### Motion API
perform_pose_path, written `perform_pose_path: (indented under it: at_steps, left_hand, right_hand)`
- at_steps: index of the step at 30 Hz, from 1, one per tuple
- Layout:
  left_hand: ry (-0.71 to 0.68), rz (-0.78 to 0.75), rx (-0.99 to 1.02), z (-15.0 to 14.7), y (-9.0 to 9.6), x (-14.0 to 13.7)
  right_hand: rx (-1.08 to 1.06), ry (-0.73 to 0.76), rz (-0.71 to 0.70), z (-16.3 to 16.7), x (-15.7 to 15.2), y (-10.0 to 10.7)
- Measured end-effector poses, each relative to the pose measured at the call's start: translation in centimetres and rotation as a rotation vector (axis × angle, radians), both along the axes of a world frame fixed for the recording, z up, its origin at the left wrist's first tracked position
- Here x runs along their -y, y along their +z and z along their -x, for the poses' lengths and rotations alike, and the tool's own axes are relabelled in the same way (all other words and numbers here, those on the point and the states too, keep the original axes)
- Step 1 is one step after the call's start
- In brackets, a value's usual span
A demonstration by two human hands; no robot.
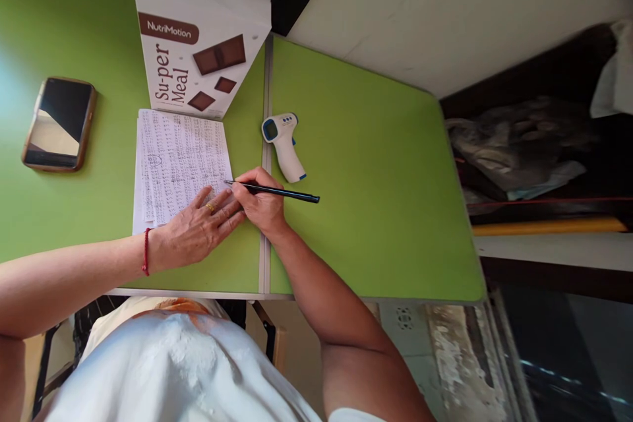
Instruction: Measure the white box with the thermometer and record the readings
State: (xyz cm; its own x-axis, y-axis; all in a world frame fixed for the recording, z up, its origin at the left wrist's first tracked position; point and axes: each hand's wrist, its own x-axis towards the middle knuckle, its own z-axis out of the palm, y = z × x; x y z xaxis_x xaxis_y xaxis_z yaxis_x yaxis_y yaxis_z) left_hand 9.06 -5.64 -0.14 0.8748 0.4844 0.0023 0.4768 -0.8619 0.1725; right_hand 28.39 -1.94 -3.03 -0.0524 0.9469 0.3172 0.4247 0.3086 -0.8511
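Note:
A stack of white paper sheets [182, 158], covered in dense handwriting, lies on the green table [366, 211]. Across the lower right of the sheets my left hand [198, 227] rests flat, fingers stretched out, with a ring and a red cord bracelet. Pinched in my right hand [260, 201] is a black pen [291, 194], its tip at the right edge of the top sheet. The right hand's fingers touch or nearly touch the left fingertips; I cannot tell which.
A white NutriMotion box [222, 6] stands just behind the sheets. A white and blue infrared thermometer [287, 145] lies right of them, by the table's metal seam [266, 257]. At the left lies a phone [59, 124]. Plastic bags [514, 138] fill a shelf beyond the right edge.

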Motion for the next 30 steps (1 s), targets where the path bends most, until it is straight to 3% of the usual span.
perform_pose_path:
  at_steps: [30]
  left_hand:
    - [-0.015,-0.018,0.006,0.11,-0.44,-0.07]
  right_hand:
    - [0.085,-0.018,-0.08,0.02,-0.18,-0.31]
